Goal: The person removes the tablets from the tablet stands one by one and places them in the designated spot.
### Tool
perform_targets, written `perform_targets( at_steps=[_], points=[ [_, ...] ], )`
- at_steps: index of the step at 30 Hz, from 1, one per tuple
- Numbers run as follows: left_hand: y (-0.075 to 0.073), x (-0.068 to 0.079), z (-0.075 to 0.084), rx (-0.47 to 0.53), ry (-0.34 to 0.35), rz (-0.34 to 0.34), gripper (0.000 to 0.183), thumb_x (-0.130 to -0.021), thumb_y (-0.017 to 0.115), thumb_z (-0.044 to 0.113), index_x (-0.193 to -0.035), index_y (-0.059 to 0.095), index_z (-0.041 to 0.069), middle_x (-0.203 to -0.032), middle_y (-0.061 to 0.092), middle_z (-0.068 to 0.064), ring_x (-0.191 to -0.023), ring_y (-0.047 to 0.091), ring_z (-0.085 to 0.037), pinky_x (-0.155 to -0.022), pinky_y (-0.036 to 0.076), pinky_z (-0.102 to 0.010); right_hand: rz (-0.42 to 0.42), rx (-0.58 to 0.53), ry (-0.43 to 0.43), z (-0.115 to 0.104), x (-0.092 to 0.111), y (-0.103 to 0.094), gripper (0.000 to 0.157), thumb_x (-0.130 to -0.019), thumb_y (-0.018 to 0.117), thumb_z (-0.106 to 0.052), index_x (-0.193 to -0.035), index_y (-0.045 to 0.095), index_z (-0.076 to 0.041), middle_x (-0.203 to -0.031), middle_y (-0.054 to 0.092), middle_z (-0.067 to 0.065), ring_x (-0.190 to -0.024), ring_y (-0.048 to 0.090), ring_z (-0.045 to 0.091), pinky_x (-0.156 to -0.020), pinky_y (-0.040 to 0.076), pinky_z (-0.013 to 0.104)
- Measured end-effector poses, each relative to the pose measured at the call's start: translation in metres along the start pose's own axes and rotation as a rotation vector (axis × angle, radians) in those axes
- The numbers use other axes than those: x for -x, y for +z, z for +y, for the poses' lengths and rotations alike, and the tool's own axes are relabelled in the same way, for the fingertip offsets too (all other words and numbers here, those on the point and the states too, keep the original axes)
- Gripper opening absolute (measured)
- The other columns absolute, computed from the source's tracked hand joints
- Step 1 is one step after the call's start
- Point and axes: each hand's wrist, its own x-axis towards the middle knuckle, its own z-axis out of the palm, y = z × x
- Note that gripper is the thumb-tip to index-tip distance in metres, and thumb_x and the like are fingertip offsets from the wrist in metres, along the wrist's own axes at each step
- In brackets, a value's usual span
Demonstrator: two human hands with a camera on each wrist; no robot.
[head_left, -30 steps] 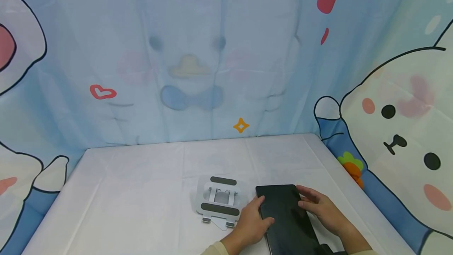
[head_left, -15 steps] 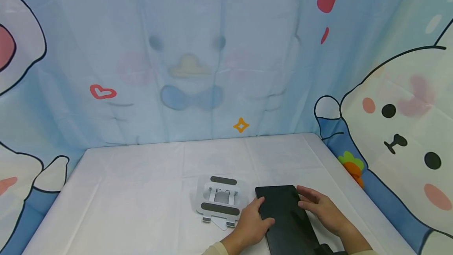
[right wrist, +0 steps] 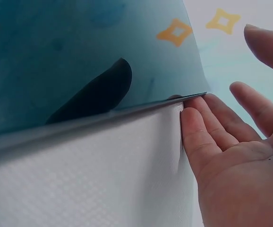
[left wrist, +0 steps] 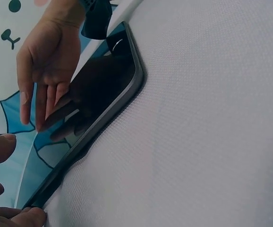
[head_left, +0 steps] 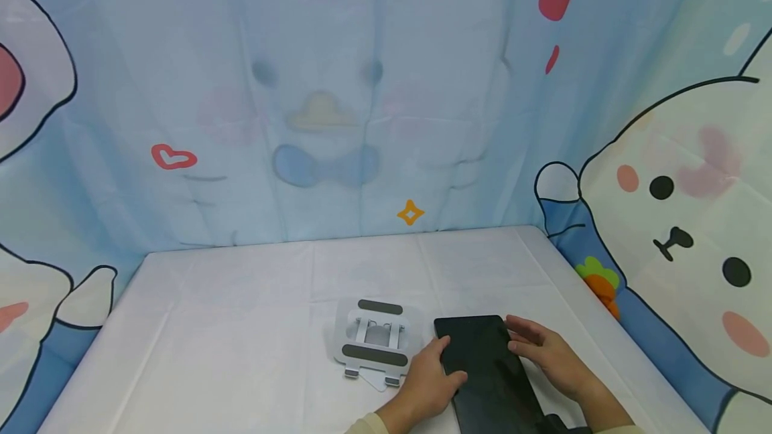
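A thin black tablet point(head_left: 487, 367) with a glossy face lies at the right front of the table, its near end cut off in the head view. My left hand point(head_left: 425, 384) is at its left edge; some fingertips touch the edge in the left wrist view, while the thumb is over the face and apart from it. My right hand point(head_left: 551, 357) is at the right edge, fingers nearly straight, fingertips against the tablet's edge point(right wrist: 141, 106). Left of the tablet lies a folded silver-white stand point(head_left: 375, 356) with dark grey pads and two small front lips.
A white cloth covers the table point(head_left: 211, 340). Behind it and along the sides hangs a blue cartoon curtain point(head_left: 326, 32). A dark band point(left wrist: 96, 19) shows at my right wrist, close to the tablet's near end.
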Motion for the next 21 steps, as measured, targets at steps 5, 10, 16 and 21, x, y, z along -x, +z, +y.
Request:
perform_targets(
  at_steps=[5,10,16,21],
  points=[
    [0.0000,0.0004,0.0007,0.002,-0.005,0.003,0.061,-0.087,0.078,0.022,-0.140,0.054,0.003,-0.144,0.052,-0.017,-0.135,0.046,-0.035,-0.108,0.038,-0.053,0.001,-0.015,0.007,0.0005,-0.0002,-0.0002,0.066,-0.100,0.063,-0.024,-0.150,0.034,0.008,-0.152,0.038,0.029,-0.137,0.039,0.046,-0.099,0.048,0.032],
    [-0.0006,0.0026,0.0010,0.001,0.001,0.005,0.061,-0.086,0.079,0.021,-0.139,0.055,0.003,-0.143,0.053,-0.017,-0.134,0.047,-0.035,-0.108,0.039,-0.053,0.004,-0.026,0.006,0.0010,-0.0003,0.0001,0.066,-0.100,0.063,-0.023,-0.150,0.033,0.008,-0.151,0.038,0.029,-0.137,0.040,0.045,-0.096,0.048,0.024],
    [-0.0013,0.0039,0.0017,0.007,-0.006,0.001,0.061,-0.086,0.079,0.020,-0.139,0.055,0.003,-0.143,0.052,-0.018,-0.134,0.046,-0.036,-0.108,0.038,-0.053,0.009,-0.034,0.007,0.0007,0.0001,0.0015,0.067,-0.100,0.063,-0.023,-0.150,0.033,0.008,-0.152,0.038,0.029,-0.137,0.040,0.045,-0.094,0.047,0.021],
    [-0.0001,0.0034,0.0010,0.006,-0.011,-0.006,0.061,-0.086,0.079,0.021,-0.140,0.054,0.004,-0.144,0.051,-0.018,-0.135,0.046,-0.036,-0.108,0.038,-0.053,0.015,-0.036,0.013,0.0017,0.0010,0.0020,0.067,-0.100,0.064,-0.023,-0.150,0.032,0.009,-0.151,0.038,0.029,-0.136,0.041,0.044,-0.091,0.045,0.016]
  ],
)
